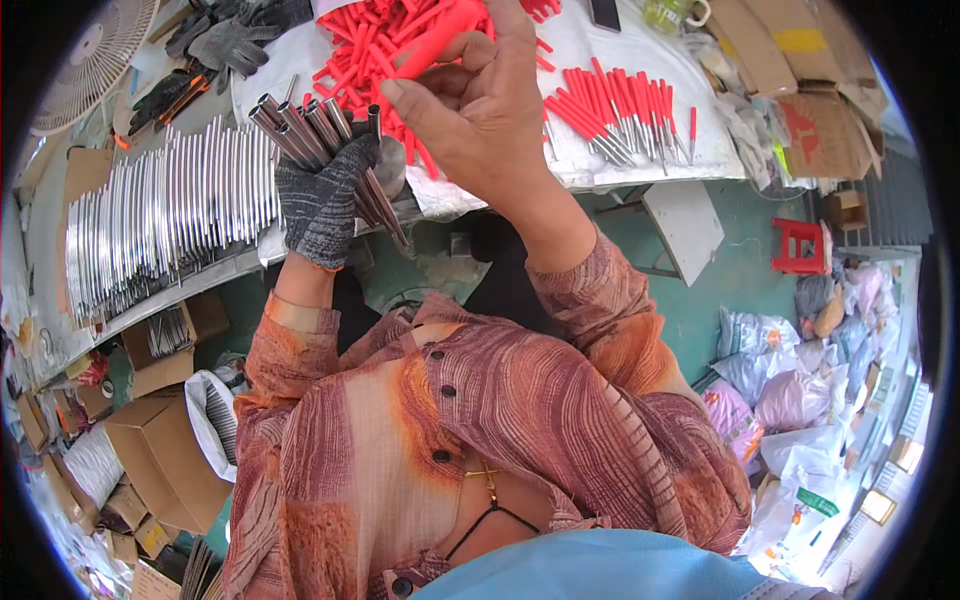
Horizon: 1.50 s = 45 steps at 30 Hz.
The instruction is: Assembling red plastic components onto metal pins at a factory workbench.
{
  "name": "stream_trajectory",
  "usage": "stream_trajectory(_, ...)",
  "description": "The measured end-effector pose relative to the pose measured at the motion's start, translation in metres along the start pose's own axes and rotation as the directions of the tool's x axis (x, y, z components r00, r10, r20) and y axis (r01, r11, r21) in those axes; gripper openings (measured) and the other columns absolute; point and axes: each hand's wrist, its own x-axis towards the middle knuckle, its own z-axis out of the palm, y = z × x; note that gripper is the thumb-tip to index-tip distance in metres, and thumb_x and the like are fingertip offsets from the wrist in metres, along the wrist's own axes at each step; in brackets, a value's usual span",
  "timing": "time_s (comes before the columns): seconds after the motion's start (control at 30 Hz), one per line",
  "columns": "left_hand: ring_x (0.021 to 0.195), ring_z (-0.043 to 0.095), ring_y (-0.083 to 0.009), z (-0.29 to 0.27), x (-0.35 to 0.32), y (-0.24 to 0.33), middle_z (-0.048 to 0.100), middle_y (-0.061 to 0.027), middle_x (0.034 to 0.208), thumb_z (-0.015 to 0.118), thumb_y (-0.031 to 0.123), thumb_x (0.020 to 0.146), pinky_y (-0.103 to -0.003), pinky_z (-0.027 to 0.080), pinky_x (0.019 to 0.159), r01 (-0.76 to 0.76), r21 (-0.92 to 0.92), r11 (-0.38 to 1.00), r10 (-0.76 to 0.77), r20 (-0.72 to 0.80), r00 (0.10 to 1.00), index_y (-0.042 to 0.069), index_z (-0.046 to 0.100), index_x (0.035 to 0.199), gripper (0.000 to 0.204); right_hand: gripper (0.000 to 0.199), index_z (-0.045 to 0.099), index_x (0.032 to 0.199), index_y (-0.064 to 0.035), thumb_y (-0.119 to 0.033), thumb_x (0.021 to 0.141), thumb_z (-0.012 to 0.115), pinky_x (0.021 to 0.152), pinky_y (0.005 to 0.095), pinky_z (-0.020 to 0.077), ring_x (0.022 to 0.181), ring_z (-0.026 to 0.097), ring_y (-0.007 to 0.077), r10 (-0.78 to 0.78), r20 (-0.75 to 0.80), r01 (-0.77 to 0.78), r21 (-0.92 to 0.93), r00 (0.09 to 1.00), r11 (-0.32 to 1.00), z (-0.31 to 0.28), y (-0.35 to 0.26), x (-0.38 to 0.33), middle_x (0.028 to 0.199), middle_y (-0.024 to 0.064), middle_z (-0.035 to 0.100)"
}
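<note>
My left hand [322, 205], in a dark grey knit glove, is wrapped round a bundle of shiny metal tubes [298, 132] that slants with its open ends up and away from me. My bare right hand [490, 135] is raised beside it, thumb and fingers pinching a red plastic sleeve [438, 42]. Behind both hands a heap of loose red sleeves [350, 48] is spread over the white-covered table. Right of the heap lie several metal tubes with red sleeves [625, 100] on their far ends. A long row of bare metal tubes [170, 205] lines the table at left.
Dark work gloves [228, 48] and a fan [95, 60] are at the far left. A phone [605, 14] and a green cup [668, 14] stand at the back. Cardboard boxes [165, 455] sit lower left; a red stool [800, 246] and filled bags [790, 400] are at right.
</note>
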Motion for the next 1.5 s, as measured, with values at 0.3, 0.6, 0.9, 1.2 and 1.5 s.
stream_trajectory(0.3,0.072,0.058,-0.0127,-0.001,0.002,-0.004,0.062,-0.0039,0.082,0.066,0.005,0.074,-0.025,0.047,0.063,0.0,0.004,1.0,0.0,0.055,0.999,0.003,0.059,0.096,0.023,0.068,0.014,0.136,-0.0057,-0.006,0.084,0.058,0.065,0.0277,0.0502,0.078,0.059,0.0157,-0.072,-0.043,0.064,-0.161,0.997,0.985,0.007,-0.003,0.001,0.096,0.0127,0.055)
stream_trajectory(0.6,0.075,0.061,-0.0175,-0.017,0.007,-0.017,0.062,-0.0059,0.087,0.064,0.011,0.076,-0.03,0.051,0.067,0.142,-0.202,0.969,-0.112,0.153,0.982,0.002,0.058,0.101,0.027,0.014,0.054,0.092,-0.003,-0.016,0.086,0.053,0.06,0.0288,0.0458,0.062,0.057,0.0195,-0.271,0.119,0.296,-0.331,0.955,0.896,0.012,-0.015,0.022,0.07,0.0089,0.057)
stream_trajectory(0.9,0.078,0.06,-0.0219,-0.058,0.033,-0.032,0.061,-0.009,0.086,0.058,0.013,0.076,-0.035,0.05,0.073,0.385,-0.57,0.725,-0.319,0.217,0.922,0.004,0.057,0.1,0.025,0.024,0.05,0.085,-0.0011,-0.017,0.093,0.034,0.065,0.0255,0.0422,0.068,0.052,0.0122,0.187,0.162,-0.197,0.043,0.969,0.98,0.04,0.044,-0.014,0.072,0.0043,0.053)
stream_trajectory(1.2,0.069,0.06,-0.0204,-0.077,0.024,-0.025,0.061,-0.0074,0.075,0.064,0.009,0.075,-0.033,0.051,0.068,0.397,-0.575,0.715,-0.419,0.102,0.902,-0.001,0.061,0.091,0.019,0.036,0.053,0.075,-0.0031,-0.038,0.086,0.05,0.054,0.0392,0.039,0.056,0.047,0.0224,0.083,-0.435,-0.17,-0.165,0.897,0.972,-0.043,0.095,0.015,0.061,0.0123,0.05)
stream_trajectory(1.5,0.078,0.058,-0.018,-0.078,0.024,-0.015,0.06,-0.0085,0.086,0.062,0.01,0.079,-0.032,0.049,0.071,0.151,-0.439,0.885,-0.275,-0.233,0.933,-0.001,0.061,0.1,0.023,0.05,0.054,0.101,-0.0029,-0.042,0.072,0.063,0.075,0.047,0.0455,0.086,0.059,0.0378,0.214,-0.289,-0.346,-0.884,0.933,0.315,-0.128,0.187,-0.056,0.092,0.0194,0.062)
